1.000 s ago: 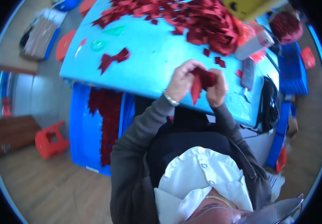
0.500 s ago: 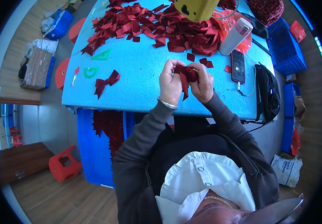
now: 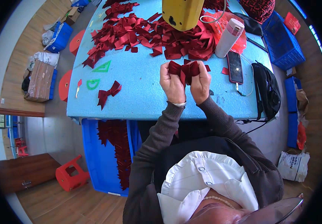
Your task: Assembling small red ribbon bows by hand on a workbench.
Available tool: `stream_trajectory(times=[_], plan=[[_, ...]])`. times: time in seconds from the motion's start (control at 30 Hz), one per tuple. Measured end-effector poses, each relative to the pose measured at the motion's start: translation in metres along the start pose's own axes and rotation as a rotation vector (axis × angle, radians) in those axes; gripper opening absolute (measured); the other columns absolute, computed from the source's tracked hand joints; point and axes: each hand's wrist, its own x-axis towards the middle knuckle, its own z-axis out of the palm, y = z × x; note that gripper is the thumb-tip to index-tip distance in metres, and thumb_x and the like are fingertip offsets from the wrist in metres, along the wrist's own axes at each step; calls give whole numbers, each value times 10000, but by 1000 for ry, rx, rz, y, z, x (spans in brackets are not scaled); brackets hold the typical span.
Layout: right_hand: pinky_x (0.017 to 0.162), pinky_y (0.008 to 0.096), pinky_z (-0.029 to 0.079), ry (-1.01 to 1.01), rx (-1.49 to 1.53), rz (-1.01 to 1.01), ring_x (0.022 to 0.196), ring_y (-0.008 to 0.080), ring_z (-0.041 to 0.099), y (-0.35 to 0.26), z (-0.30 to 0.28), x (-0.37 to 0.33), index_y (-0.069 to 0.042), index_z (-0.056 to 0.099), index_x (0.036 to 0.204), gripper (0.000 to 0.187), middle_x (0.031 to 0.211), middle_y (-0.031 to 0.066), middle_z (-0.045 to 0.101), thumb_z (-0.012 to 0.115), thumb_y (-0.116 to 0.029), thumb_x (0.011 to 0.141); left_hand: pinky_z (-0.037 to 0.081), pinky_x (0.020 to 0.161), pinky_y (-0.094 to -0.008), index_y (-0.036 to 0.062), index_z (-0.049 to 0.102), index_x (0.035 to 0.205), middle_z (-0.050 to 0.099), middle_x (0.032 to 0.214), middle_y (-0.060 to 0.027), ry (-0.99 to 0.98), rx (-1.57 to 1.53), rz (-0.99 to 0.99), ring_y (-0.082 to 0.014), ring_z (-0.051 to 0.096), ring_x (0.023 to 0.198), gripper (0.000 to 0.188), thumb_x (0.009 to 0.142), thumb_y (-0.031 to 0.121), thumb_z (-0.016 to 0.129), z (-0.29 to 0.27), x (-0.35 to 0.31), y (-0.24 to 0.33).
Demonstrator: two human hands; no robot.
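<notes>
Above the near half of the blue table (image 3: 138,99), both hands grip a dark red ribbon bow (image 3: 184,71). My left hand (image 3: 173,85) pinches its left loop, and my right hand (image 3: 200,83) pinches the right one. The knot shows between my thumbs, with a tail hanging below it. A second red bow (image 3: 110,93) lies on the table to the left of my hands. Beyond my fingers spreads a large heap of red ribbon pieces (image 3: 131,31).
A yellow object (image 3: 181,15) stands over the ribbon heap. Right of my hands are a white bottle (image 3: 229,39), a charging phone (image 3: 235,67) and a black bag (image 3: 267,91). Green stencils (image 3: 92,84) lie at left. A blue bin (image 3: 97,156) with red bows sits below the table edge.
The bow has turned so that its two loops now spread sideways between my hands. My right hand has shifted to the loop's end. The whole view has tilted slightly.
</notes>
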Motion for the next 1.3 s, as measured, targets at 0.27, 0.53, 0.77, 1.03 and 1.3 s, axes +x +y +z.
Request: stream_trajectory(times=[0.27, 0.53, 0.77, 1.03, 1.3], plan=[[533, 229, 436, -59, -71, -33, 604, 78, 520, -22, -13, 5, 22, 553, 1002, 191, 706, 50, 581, 419, 48, 868, 451, 635, -213, 14, 535, 998, 574, 823, 1, -104, 197, 6, -47, 521, 728, 125, 991, 119, 467, -13, -5, 16], [547, 353, 496, -296, -284, -468, 634, 315, 625, -78, -42, 21, 1, 549, 966, 198, 765, 149, 610, 563, 17, 769, 528, 658, -245, 27, 552, 1088, 640, 887, -60, -401, -18, -416, -132, 641, 794, 158, 967, 59, 457, -11, -18, 98], [550, 392, 504, -439, -375, -746, 659, 341, 625, -175, -50, -14, -8, 518, 993, 281, 764, 157, 603, 589, 1, 722, 472, 583, -264, 41, 531, 1120, 626, 926, -87, -353, -303, -558, -140, 586, 680, 273, 897, -52, 406, -12, -70, 187], [550, 335, 491, -281, -238, -604, 614, 323, 638, -214, -57, -58, 25, 540, 997, 194, 693, 166, 595, 513, 50, 806, 296, 367, -185, 94, 510, 964, 541, 689, 1, -268, -214, -183, -46, 405, 428, 51, 972, 110, 463, 1, -120, 215], [523, 259, 453, -5, -13, -301, 573, 104, 562, -219, -55, -74, 56, 556, 1019, 167, 684, 84, 595, 465, 21, 883, 305, 375, -193, 104, 500, 948, 559, 702, 11, -26, -222, 5, -41, 416, 443, 91, 971, 192, 501, 41, -138, 216]])
